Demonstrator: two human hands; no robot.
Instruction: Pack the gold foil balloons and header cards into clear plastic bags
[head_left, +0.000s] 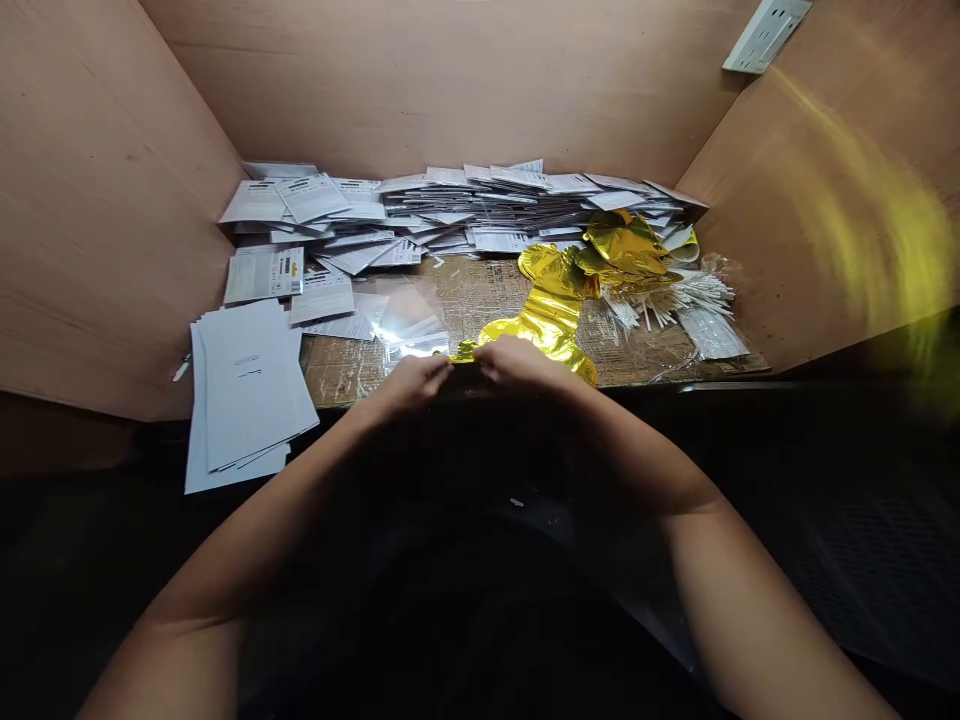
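Note:
At the front edge of the work surface, my left hand (411,384) and my right hand (517,362) are close together, both with fingers pinched. A narrow gold piece of foil balloon (465,351) stretches between their fingertips. Just beyond my right hand lies a flat gold foil balloon (551,305), partly hidden by that hand. More crumpled gold foil balloons (630,250) are heaped behind it to the right. Beyond my left hand lie clear plastic bags (411,318), bright with glare.
Stacks of printed packets (495,205) line the back panel. White sheets (251,385) overhang the front edge at left. White sticks (682,297) and clear wrapping lie at right. Panels enclose three sides; a power strip (766,35) is fixed at upper right.

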